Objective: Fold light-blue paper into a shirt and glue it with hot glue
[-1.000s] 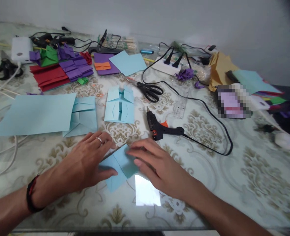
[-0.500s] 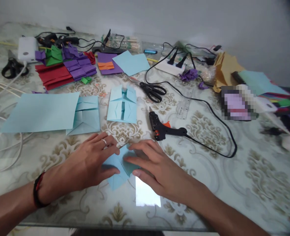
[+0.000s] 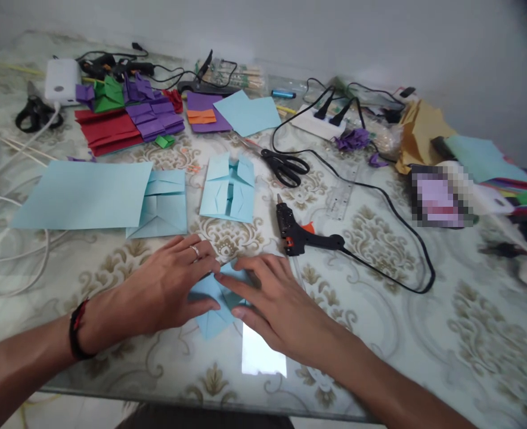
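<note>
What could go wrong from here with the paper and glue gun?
1. The light-blue paper under the left hand and right hand might slip, leaving a crooked crease.
2. The glue gun lies just beyond the right hand; a forward move could knock it.
3. Its looping cord could snag the right arm.

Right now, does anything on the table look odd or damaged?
Mainly the purple paper beside the white power strip: it looks crumpled, unlike the smooth blue sheet at left. No spill shows.

The paper [image 3: 214, 323] was light blue, creased and partly folded; it lay aslant at near centre, partly covered.
</note>
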`<state>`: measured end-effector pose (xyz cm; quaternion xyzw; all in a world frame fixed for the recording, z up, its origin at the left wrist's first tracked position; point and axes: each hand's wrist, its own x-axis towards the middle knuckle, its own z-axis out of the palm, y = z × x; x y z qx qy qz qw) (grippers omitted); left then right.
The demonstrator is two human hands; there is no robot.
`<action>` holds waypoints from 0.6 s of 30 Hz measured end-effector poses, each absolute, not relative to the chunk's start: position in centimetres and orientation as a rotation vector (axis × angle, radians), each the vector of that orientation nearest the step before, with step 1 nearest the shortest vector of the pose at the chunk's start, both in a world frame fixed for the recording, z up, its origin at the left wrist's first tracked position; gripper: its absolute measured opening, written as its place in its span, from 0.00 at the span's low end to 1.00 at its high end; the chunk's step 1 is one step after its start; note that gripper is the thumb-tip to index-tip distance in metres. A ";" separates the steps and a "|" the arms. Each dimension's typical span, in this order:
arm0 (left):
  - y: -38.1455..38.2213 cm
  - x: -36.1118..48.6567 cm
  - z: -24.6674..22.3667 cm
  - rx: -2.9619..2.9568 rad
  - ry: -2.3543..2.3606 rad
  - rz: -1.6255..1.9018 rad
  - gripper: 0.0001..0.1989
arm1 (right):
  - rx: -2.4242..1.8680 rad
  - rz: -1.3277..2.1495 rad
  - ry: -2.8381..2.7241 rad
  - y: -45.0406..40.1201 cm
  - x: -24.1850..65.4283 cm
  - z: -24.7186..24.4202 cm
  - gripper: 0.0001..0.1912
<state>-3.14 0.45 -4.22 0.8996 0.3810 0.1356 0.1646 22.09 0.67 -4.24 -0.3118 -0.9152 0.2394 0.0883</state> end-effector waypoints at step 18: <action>0.4 -3.3 -4.3 2.516 1.050 0.382 0.10 | -0.834 0.899 -2.536 1.2 23.0 -4.2 0.14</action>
